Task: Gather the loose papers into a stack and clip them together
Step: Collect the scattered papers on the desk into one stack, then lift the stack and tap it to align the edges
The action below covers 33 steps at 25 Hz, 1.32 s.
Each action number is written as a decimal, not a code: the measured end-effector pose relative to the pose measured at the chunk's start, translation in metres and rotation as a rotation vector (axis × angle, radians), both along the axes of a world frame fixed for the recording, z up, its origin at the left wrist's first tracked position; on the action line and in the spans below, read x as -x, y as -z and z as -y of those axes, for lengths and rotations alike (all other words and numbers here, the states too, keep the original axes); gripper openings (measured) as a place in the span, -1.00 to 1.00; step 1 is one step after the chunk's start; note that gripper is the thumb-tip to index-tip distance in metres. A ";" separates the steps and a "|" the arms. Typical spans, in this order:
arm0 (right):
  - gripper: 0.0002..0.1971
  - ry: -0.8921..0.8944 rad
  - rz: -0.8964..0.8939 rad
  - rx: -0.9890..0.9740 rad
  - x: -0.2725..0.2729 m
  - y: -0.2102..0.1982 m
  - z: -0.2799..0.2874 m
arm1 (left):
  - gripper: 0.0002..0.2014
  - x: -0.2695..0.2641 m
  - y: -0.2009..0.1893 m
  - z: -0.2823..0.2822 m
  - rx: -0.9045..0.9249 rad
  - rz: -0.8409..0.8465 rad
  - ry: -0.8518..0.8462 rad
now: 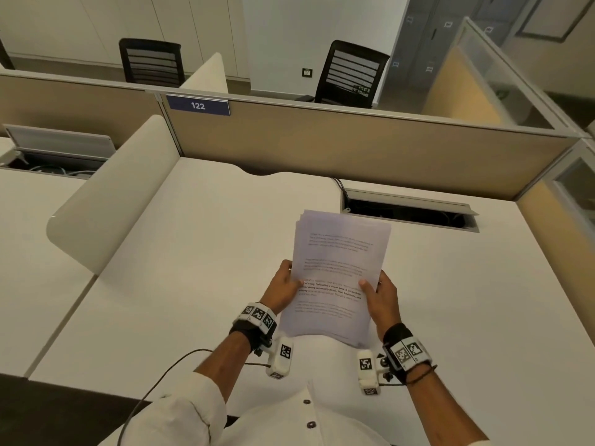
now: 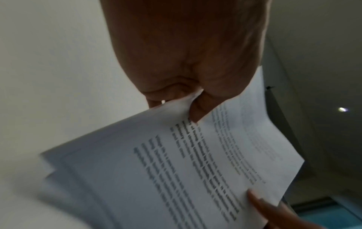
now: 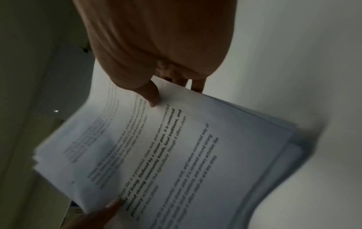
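A stack of printed white papers [image 1: 335, 268] is held up above the white desk [image 1: 193, 252], its sheets slightly fanned at the top and bottom edges. My left hand [image 1: 285, 289] grips the stack's left edge, thumb on the top page. My right hand [image 1: 380, 297] grips the right edge the same way. In the left wrist view the papers [image 2: 176, 162] are pinched between thumb and fingers. The right wrist view shows my thumb on the papers [image 3: 176, 147], with fingers underneath. No clip shows in any view.
An open cable hatch [image 1: 409, 212] is cut into the desk behind the papers. A beige partition [image 1: 322, 146] with a sign reading 122 backs the desk. A rounded white divider [image 1: 112, 194] stands on the left. Two black chairs [image 1: 351, 74] sit beyond.
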State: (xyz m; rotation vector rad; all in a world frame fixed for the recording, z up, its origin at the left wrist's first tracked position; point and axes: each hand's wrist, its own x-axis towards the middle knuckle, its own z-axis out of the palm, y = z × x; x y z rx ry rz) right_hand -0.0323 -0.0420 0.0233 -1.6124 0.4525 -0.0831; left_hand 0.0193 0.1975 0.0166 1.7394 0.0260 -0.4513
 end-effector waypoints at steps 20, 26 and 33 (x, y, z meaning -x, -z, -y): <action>-0.62 -0.007 0.093 0.201 -0.018 -0.001 0.030 | -0.65 -0.013 -0.034 0.044 0.010 0.458 -0.065; -0.46 -0.022 0.075 0.196 -0.016 0.003 0.035 | -0.52 -0.017 -0.023 0.039 0.015 0.442 -0.076; -0.66 -0.060 0.019 0.278 -0.022 0.028 0.035 | -0.62 -0.015 -0.015 0.047 -0.005 0.391 -0.047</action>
